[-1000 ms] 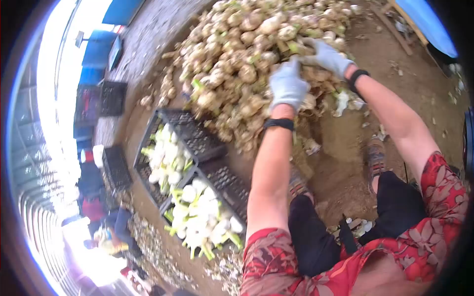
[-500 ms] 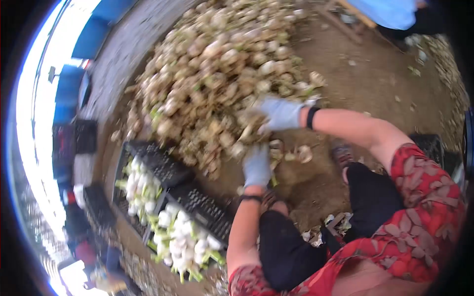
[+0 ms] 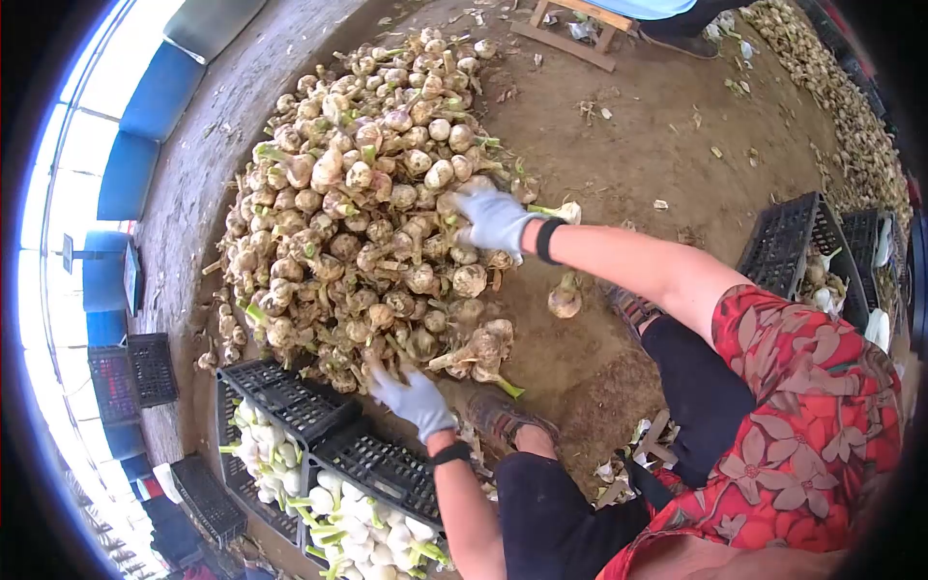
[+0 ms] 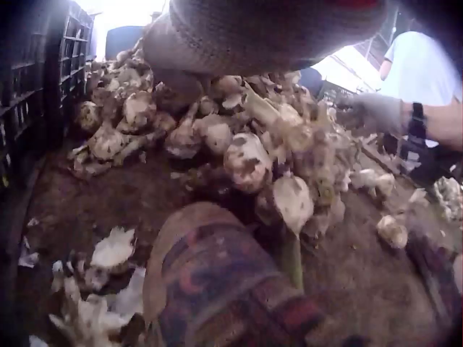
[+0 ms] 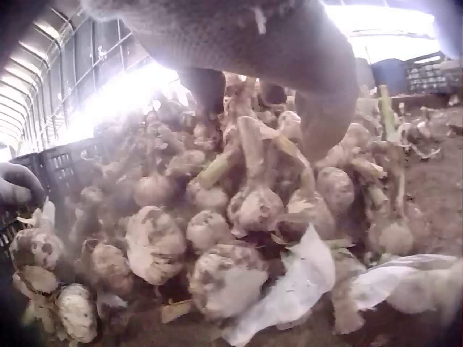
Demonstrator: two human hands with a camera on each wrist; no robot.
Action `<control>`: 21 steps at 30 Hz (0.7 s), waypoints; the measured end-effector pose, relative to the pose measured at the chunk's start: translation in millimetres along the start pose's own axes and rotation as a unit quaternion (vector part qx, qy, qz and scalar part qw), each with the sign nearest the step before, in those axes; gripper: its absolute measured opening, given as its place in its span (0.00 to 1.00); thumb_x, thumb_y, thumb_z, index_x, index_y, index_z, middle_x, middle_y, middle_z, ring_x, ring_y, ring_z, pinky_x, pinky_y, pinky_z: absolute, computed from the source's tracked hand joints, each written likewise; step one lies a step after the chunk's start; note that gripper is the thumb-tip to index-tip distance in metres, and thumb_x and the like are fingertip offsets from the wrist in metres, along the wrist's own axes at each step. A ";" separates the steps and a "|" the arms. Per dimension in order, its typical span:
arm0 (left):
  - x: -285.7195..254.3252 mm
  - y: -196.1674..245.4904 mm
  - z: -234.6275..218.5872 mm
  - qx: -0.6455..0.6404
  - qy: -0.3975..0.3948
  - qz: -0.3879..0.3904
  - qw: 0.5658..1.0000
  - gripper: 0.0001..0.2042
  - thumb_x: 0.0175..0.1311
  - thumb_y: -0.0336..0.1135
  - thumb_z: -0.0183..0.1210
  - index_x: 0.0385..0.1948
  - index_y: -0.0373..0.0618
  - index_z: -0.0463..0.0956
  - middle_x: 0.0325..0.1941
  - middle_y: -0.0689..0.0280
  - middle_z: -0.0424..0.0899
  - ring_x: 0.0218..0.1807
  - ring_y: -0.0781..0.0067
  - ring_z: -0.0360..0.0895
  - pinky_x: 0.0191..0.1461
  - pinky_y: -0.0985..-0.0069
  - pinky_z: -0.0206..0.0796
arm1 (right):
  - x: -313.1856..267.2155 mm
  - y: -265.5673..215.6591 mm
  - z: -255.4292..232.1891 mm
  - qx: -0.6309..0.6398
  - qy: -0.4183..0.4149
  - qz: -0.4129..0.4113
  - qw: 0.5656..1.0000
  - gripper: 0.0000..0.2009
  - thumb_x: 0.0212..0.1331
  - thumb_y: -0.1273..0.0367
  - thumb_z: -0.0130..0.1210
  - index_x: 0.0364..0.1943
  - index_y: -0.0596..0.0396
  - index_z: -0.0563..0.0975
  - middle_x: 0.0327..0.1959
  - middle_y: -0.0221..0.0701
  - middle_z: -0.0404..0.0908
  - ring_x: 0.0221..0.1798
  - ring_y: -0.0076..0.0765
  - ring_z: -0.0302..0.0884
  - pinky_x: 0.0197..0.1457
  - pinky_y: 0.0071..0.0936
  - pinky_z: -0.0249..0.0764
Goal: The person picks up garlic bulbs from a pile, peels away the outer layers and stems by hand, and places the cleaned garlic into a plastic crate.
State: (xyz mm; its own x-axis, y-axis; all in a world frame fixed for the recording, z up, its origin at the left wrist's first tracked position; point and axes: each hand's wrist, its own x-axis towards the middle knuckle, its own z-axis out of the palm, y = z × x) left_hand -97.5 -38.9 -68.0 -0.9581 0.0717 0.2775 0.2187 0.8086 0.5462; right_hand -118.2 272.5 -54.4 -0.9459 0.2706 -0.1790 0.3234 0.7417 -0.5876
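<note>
Both hands wear pale gloves and reach to a big heap of soil-stained garlic bulbs point(image 3: 377, 203) with their dry stems. My left hand point(image 3: 414, 398) is at the heap's near edge, fingers spread against the bulbs beside the black crates. At the heap's right side, my right hand point(image 3: 493, 217) lies with fingers loosely bent over bulbs; in the right wrist view its fingers point(image 5: 325, 123) come down around garlic stems point(image 5: 253, 148). A small bunch of garlic point(image 3: 483, 353) lies between the hands, near my shoe. One loose bulb point(image 3: 565, 298) sits on the dirt to the right.
Black plastic crates point(image 3: 382, 464) at the lower left hold cleaned white garlic point(image 3: 362, 532). More black crates point(image 3: 788, 246) stand on the right. A wooden stool point(image 3: 570, 29) and a person in blue are at the top. Peeled skins point(image 4: 108, 289) litter the ground by my shoe point(image 4: 217, 275).
The head view has shifted, so the heap appears further left and sharper. My hands, close together earlier, have moved apart: left to the crate side, right to the heap's right side.
</note>
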 end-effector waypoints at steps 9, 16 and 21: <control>36.7 5.3 17.1 0.101 -0.113 0.119 0.981 0.21 0.56 0.36 0.62 0.53 0.41 0.76 0.72 0.38 0.52 0.71 0.37 0.55 0.71 0.58 0.54 | -18.1 -26.9 45.3 -0.063 -0.138 -0.084 0.985 0.34 0.51 0.52 0.61 0.65 0.39 0.67 0.74 0.48 0.47 0.74 0.62 0.45 0.75 0.51 0.51; -44.8 53.4 11.1 0.202 -0.205 0.182 0.940 0.19 0.47 0.32 0.60 0.46 0.48 0.76 0.60 0.54 0.70 0.64 0.45 0.61 0.67 0.45 0.47 | -52.2 35.9 11.6 -0.094 0.137 -0.098 0.981 0.18 0.49 0.62 0.58 0.44 0.55 0.76 0.45 0.42 0.74 0.50 0.44 0.72 0.53 0.43 0.70; -60.0 72.4 18.8 0.113 -0.299 0.253 0.913 0.24 0.47 0.34 0.63 0.51 0.52 0.73 0.53 0.56 0.73 0.57 0.48 0.68 0.58 0.55 0.63 | -68.7 111.1 9.1 -0.095 -0.019 0.207 0.974 0.28 0.50 0.49 0.60 0.50 0.54 0.75 0.55 0.46 0.72 0.58 0.52 0.70 0.59 0.46 0.68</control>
State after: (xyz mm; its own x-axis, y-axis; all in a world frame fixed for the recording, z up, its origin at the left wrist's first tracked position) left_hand -27.6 26.2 -59.9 -0.6899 0.7206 -0.0695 0.6818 0.6790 0.2723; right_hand -17.6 330.7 -114.6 -0.7325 0.5499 -0.4014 0.6727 0.6751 -0.3027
